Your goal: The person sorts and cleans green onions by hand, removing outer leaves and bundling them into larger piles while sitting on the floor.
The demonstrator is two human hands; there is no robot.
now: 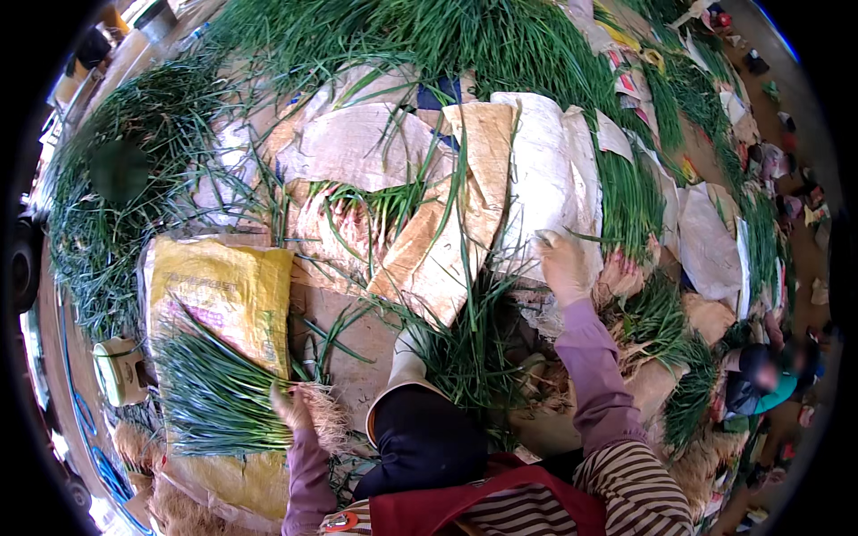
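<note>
On the left, a bundle of green onions (214,389) lies across a yellow sack (219,281), its pale roots toward me. My left hand (293,409) is closed around the bundle just above the roots. My right hand (565,265), in a pale glove, reaches forward over a white sack (536,179). Its fingers are curled near the sack's lower edge, and what they hold, if anything, is hidden. A thin green leaf passes close to those fingers. Right of it lies another row of green onions (630,210), root ends toward me.
Loose green onions with pinkish bases (344,219) lie ahead, partly under brown and white sacks. A large green heap (447,40) spreads along the far side. A cream container (119,371) stands at the left. My boot (407,366) is between my hands. People (760,380) sit at the right.
</note>
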